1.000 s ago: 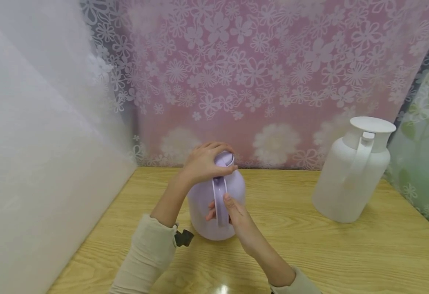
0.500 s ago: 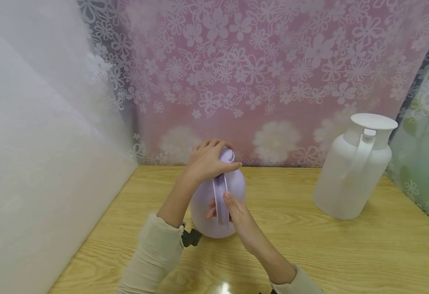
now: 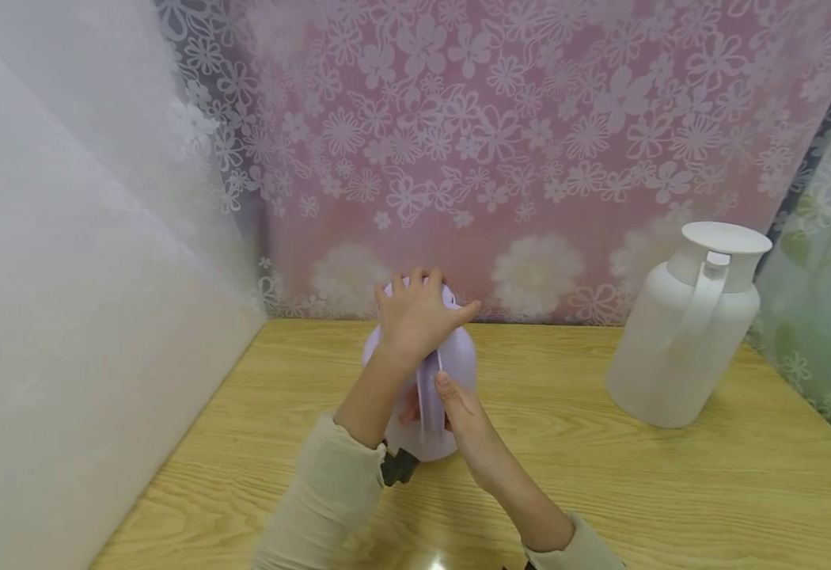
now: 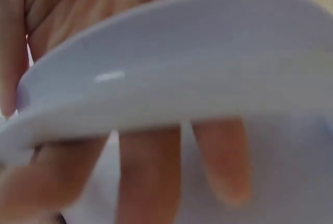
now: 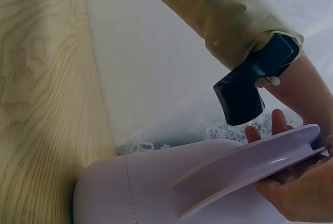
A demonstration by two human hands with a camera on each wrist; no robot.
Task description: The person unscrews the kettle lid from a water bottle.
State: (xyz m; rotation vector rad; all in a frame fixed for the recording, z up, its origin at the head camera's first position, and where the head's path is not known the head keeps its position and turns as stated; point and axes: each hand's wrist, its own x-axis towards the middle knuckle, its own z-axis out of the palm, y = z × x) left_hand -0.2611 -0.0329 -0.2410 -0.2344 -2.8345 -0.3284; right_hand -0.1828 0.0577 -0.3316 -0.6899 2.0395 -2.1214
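A lilac vacuum jug (image 3: 462, 360) stands upright on the wooden table. My left hand (image 3: 417, 321) covers its lid (image 3: 449, 297), fingers spread over the top with tips bent at the far edge, thumb pointing out to the right. Most of the lid is hidden beneath the palm. Below, my right hand (image 3: 471, 431) grips the jug's handle (image 3: 430, 400), with the thumb along its right side. In the left wrist view the curved handle (image 4: 182, 78) fills the picture, with right-hand fingers (image 4: 151, 172) passed behind it. The right wrist view shows the jug body (image 5: 161, 187) sideways.
A white vacuum jug (image 3: 679, 340) stands at the right of the table (image 3: 558, 467). A pink floral curtain (image 3: 458, 158) hangs behind, and a pale sheet (image 3: 95, 277) borders the left side. A dark wrist mount (image 5: 255, 78) sits on my left sleeve.
My left wrist and forearm have swung to the right, and the left fingers have turned counterclockwise over the lid and spread apart. My right hand keeps its grip on the handle.
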